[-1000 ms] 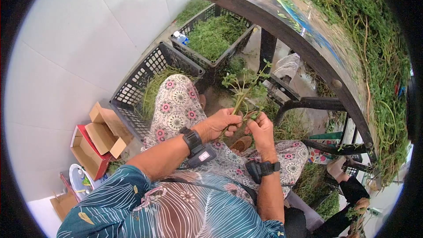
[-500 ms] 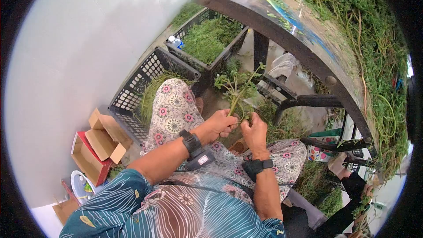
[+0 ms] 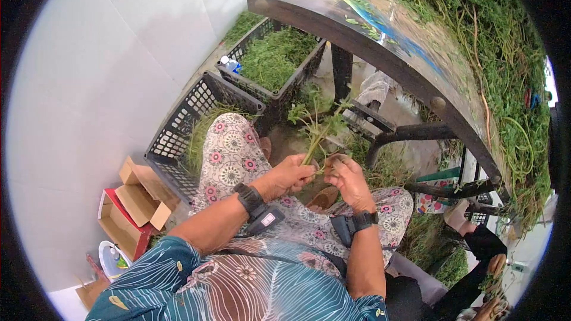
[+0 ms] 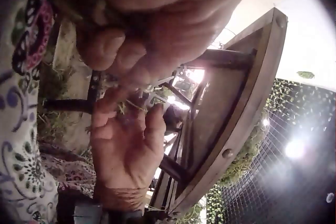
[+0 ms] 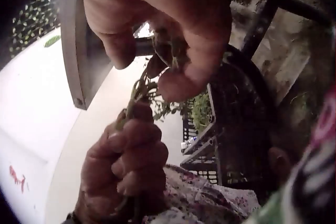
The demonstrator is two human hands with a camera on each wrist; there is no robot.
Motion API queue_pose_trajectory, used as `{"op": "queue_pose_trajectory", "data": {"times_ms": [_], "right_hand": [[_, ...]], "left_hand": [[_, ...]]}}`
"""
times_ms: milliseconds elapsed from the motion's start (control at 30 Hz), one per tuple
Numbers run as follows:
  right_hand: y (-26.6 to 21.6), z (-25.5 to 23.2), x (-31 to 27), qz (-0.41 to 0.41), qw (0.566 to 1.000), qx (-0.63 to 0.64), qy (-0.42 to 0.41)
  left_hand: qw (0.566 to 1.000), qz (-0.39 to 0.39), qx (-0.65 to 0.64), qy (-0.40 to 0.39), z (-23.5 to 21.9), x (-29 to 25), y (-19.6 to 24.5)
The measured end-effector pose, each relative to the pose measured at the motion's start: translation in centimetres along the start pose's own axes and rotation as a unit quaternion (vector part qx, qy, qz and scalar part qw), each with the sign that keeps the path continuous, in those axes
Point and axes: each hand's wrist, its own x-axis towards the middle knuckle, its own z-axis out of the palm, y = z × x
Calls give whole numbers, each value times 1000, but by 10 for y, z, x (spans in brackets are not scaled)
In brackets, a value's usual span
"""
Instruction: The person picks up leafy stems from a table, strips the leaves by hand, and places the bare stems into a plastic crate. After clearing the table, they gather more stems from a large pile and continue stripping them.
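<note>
A small bunch of leafy green stems (image 3: pixel 315 137) stands up from my left hand (image 3: pixel 290 177), which grips its lower ends. Their leaves point away from me, over the floor between my knees. Just right of it, my right hand (image 3: pixel 350 183) has its fingers bent toward the thumb. In the right wrist view, a bit of leafy stem (image 5: pixel 170 50) is pinched between the right thumb and fingers, just above the left fist (image 5: pixel 134 161). From the left wrist, a thin sprig (image 4: pixel 128 107) shows at the right fingertips.
Two black crates, a nearer one (image 3: pixel 175 110) and a farther one (image 3: pixel 297 77), hold greens at the left. A table (image 3: pixel 380 53) heaped with greens (image 3: pixel 511 53) curves along the right. Open cardboard boxes (image 3: pixel 137 196) lie at left. Another person's leg (image 3: pixel 485 241) shows lower right.
The right hand has drawn slightly away from the left, and its fingers have turned more toward the camera. The left hand keeps hold of the bunch. The head view has shifted a little.
</note>
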Motion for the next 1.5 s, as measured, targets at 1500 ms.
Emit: {"op": "queue_pose_trajectory", "data": {"times_ms": [1500], "right_hand": [[-8, -31, -4, -32, 994, 55, 92]], "left_hand": [[998, 19, -52, 20, -8, 2, 0]]}}
